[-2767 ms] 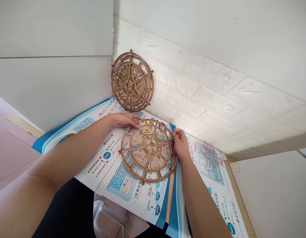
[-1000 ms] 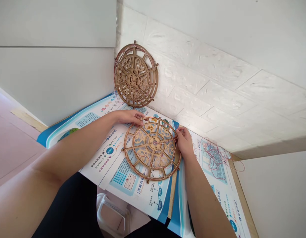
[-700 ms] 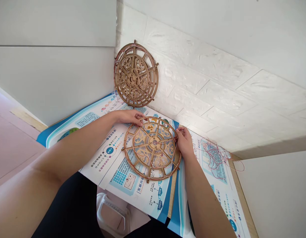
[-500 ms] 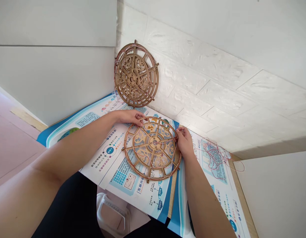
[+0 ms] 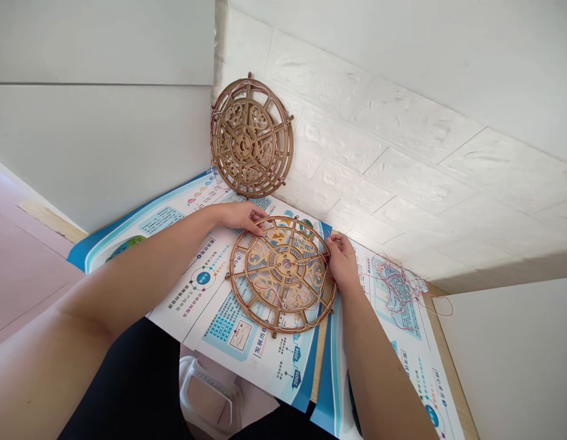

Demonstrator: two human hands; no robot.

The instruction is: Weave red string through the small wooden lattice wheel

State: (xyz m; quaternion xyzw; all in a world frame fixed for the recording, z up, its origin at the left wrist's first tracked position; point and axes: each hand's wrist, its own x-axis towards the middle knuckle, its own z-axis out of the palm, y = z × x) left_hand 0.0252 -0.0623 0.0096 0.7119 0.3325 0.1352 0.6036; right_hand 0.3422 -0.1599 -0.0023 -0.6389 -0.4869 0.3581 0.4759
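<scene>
A round gold openwork frame (image 5: 278, 256) with spokes, scrollwork and a central hub lies on the printed sheets before me. Thin reddish wire runs along its outer ring and across its face. At its upper left edge, my left hand (image 5: 241, 217) grips the ring between thumb and curled fingers. On the opposite side my right hand (image 5: 344, 261) is closed in a pinch at the ring's right edge, where the thin wire passes. The fingertips partly cover what they pinch. From there loose wire trails to a tangled heap of wire (image 5: 397, 286) on the right.
More such frames (image 5: 243, 145), apparently stacked, lean upright against the white brick-patterned wall (image 5: 338, 116) at the back. Printed poster sheets (image 5: 196, 324) cover the tabletop. Grey-white panels (image 5: 100, 146) rise at left, and another panel (image 5: 517, 354) stands at right. A white stool (image 5: 210, 385) shows below.
Almost nothing differs; the view has shifted very slightly. Both hands keep their places on the frame.
</scene>
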